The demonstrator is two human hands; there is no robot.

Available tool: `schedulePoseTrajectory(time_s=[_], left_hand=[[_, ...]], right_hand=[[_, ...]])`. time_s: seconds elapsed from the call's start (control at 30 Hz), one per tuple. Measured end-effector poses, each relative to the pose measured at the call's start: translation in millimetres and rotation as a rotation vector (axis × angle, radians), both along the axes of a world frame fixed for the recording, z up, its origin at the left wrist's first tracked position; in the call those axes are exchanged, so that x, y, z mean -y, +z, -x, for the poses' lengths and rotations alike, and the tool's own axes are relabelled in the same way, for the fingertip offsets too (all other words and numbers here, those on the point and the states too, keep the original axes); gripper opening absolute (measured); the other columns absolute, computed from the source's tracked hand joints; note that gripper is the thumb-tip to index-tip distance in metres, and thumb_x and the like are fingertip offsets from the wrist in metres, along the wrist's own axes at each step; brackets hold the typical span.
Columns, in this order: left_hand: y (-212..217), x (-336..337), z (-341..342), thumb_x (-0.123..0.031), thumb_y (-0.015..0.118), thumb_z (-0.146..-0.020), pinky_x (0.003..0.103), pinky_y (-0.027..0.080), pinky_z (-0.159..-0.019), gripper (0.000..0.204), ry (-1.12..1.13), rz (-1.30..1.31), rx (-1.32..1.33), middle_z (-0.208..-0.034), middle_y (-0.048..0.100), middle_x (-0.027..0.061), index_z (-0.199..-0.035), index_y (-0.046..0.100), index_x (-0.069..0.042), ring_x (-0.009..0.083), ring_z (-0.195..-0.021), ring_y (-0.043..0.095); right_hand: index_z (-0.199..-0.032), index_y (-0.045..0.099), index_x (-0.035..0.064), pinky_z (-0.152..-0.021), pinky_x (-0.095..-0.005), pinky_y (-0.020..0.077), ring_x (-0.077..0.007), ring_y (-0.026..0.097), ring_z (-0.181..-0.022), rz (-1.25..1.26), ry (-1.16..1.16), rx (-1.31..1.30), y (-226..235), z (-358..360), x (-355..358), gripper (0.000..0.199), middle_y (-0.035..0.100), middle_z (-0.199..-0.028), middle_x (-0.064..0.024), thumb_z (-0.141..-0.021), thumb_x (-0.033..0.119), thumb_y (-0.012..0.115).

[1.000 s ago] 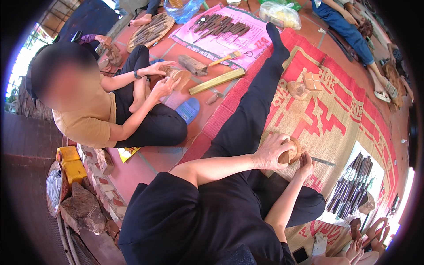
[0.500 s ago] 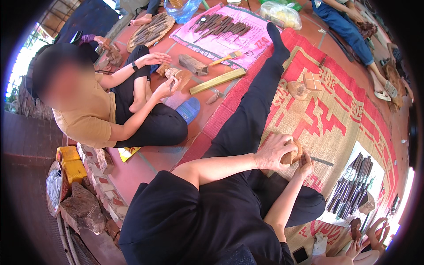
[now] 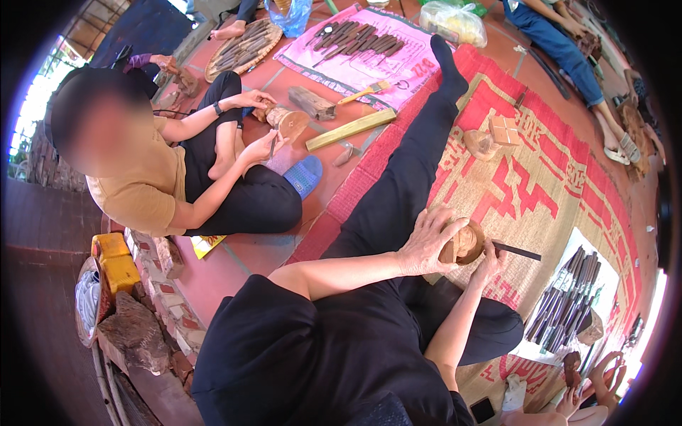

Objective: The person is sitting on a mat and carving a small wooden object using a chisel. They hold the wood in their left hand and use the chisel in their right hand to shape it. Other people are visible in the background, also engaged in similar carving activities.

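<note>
Here, the person sits on a red-and-tan woven mat (image 3: pixel 568 177) w/ one black-clad leg (image 3: pixel 398 184) stretched out toward the top of the view. The left hand (image 3: pixel 426 241) is curled over a small round wooden carving (image 3: pixel 465 241), fingers wrapped on its near side, gripping it just above the lap. The right hand (image 3: pixel 490 259) sits just beside the carving on its right, closed round a dark chisel (image 3: pixel 518 250) whose shaft sticks out to the right; the tip end meets the wood, tho the exact contact spot is hidden by the fingers.

On the mat to the right lies a white cloth w/ a row of dark carving tools (image 3: pixel 565 298). Further up the mat sit a small wooden box (image 3: pixel 506 129) and a rough wood piece (image 3: pixel 479 144), side by side, well apart from the hands.

At left a co-worker in a tan shirt (image 3: pixel 142 184) sits cross-legged on the red tile floor (image 3: pixel 227 263), both hands at a wooden block (image 3: pixel 288 122). Near that block: a short log (image 3: pixel 312 103), a long pale wood slat (image 3: pixel 352 129), a blue sandal (image 3: pixel 302 176). Beyond, a pink cloth (image 3: pixel 398 64) carries another set of dark tools (image 3: pixel 359 39), and a round woven tray (image 3: pixel 241 46) holds more. A clear plastic bag (image 3: pixel 455 20) lies at the top edge. Another person in blue trousers (image 3: pixel 561 50) sits at top right.
</note>
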State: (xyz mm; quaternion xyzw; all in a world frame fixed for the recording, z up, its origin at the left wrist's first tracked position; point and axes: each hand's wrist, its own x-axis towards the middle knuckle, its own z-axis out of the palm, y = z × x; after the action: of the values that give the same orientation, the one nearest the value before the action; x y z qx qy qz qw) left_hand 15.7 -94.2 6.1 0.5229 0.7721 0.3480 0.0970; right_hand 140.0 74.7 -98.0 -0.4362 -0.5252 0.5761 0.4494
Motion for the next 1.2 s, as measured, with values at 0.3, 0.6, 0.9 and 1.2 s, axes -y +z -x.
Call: schedulePoseTrajectory(time_s=[0.3,0.6,0.9,1.2], left_hand=[[7,0,-7,-0.041,0.079,-0.071,0.05,0.028,-0.11,0.104,0.017,0.016,0.284,-0.14,0.023,0.0201,-0.149,0.016,-0.014,0.0406,-0.138,0.018],[-23,2,0,-0.03,0.076,-0.074,0.044,0.026,-0.111,0.1,0.288,-0.065,0.582,-0.136,0.026,0.0212,-0.149,0.015,-0.008,0.0367,-0.131,0.027],[-24,-2,13,-0.022,0.076,-0.076,0.032,0.043,-0.097,0.074,0.211,0.011,0.763,-0.118,0.051,0.0135,-0.139,0.041,-0.004,0.02,-0.11,0.051],[-3,-32,14,-0.015,0.072,-0.072,0.032,0.041,-0.088,0.019,0.156,-0.015,0.77,-0.091,0.058,0.0048,-0.087,0.063,-0.008,0.02,-0.097,0.05]], right_hand=[[-0.09,0.065,0.0,-0.075,-0.029,0.044,-0.0144,0.055,-0.078,-0.064,0.017,0.26,21,-3,10,0.014,0.062,-0.08,-0.0058,-0.086,0.013,0.064],[-0.089,0.068,-0.0006,-0.077,-0.0291,0.0471,-0.0144,0.058,-0.081,0.064,0.13,0.04,25,-5,11,0.01,0.064,-0.083,-0.0056,-0.085,0.008,0.065],[-0.092,0.066,0.0002,-0.071,-0.03,0.0534,-0.0192,0.067,-0.079,0.311,0.034,-0.102,-3,-7,0,0.015,0.069,-0.087,-0.0093,-0.081,0.01,0.07],[-0.086,0.063,0.0012,-0.063,-0.0264,0.0517,-0.0153,0.065,-0.067,0.473,-0.099,-0.311,6,-22,-5,0.011,0.069,-0.08,-0.0089,-0.082,0.01,0.068]])
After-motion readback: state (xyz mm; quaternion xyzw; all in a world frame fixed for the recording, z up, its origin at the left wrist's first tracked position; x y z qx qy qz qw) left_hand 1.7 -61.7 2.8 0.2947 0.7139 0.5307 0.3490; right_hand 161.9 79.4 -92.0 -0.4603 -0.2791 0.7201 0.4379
